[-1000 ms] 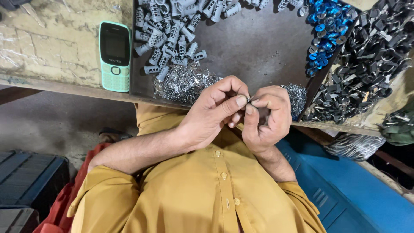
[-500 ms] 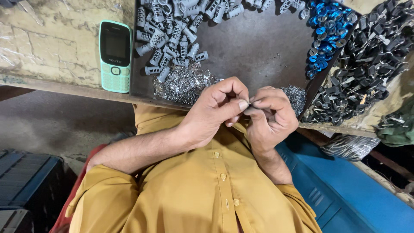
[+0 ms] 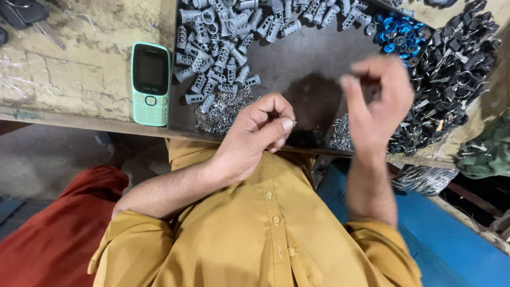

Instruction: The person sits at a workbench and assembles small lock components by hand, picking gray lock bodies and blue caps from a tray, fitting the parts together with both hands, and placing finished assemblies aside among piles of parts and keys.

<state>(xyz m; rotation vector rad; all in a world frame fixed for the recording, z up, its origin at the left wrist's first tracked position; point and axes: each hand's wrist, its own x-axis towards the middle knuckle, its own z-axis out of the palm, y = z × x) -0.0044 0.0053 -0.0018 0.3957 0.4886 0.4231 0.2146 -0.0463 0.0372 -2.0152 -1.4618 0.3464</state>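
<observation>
Left hand [image 3: 255, 133] pinching a small metal pin [image 3: 294, 123] near the tray [image 3: 313, 58]; right hand [image 3: 380, 98] raised, blurred, fingers loosely curled.

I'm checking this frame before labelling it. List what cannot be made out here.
1. Right hand, head view: blurred, so its grip and anything in it are unreadable.
2. Small metal piece at the left hand: too small to identify, mostly covered by fingers.
3. Black parts pile: cut off at the right by the bench edge.
4. Dark object, top left: cropped by the frame.
</observation>
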